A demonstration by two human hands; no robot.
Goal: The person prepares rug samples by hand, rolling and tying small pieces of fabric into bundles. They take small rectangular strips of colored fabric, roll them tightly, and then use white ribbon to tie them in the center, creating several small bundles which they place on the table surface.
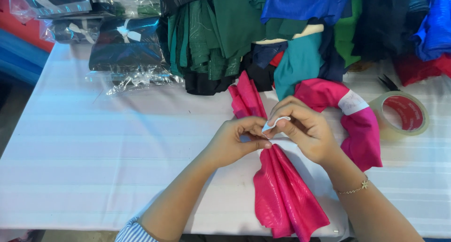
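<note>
A pleated strip of bright pink cloth (286, 195) lies on the white table (94, 148), pinched together at its middle. My left hand (235, 141) grips that pinched middle from the left. My right hand (305, 129) holds a small white strip (275, 123) between thumb and fingers right at the pinch. The cloth fans out above the hands (245, 97) and below them toward the table's front edge. A second pink piece (364, 129) with a white band around it curves to the right of my right hand.
A roll of clear tape (404, 114) lies at the right, with black scissors (388, 83) behind it. Piles of green, blue, black and red cloth (291, 30) fill the back. Clear bags of folded dark cloth (127, 49) sit at the back left.
</note>
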